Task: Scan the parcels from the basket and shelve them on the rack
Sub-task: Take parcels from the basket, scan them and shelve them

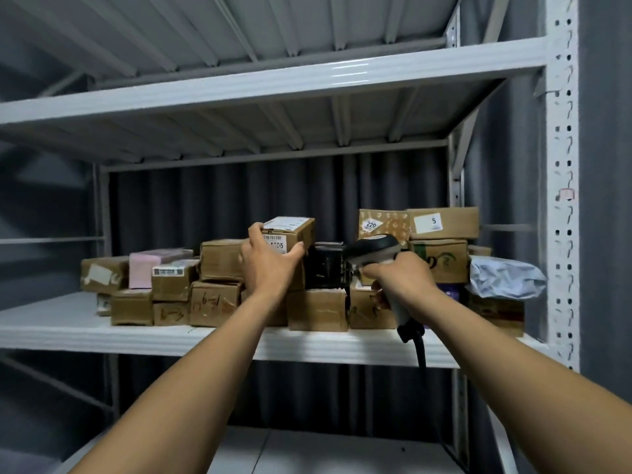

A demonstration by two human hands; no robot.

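Dim, soft-focus view; bowed wide-angle edges

patterned box [383,224]: label "220" | top-right carton [455,223]: label "5" | held carton [295,230]: printed digits, partly hidden

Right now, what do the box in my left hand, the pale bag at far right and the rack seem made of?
Box: matte brown cardboard, by its creased edges and stuck-on paper labels. Pale bag: probably thin plastic film, soft wrinkles, faint sheen. Rack: likely steel, glossy white paint, punched holes along the upright.
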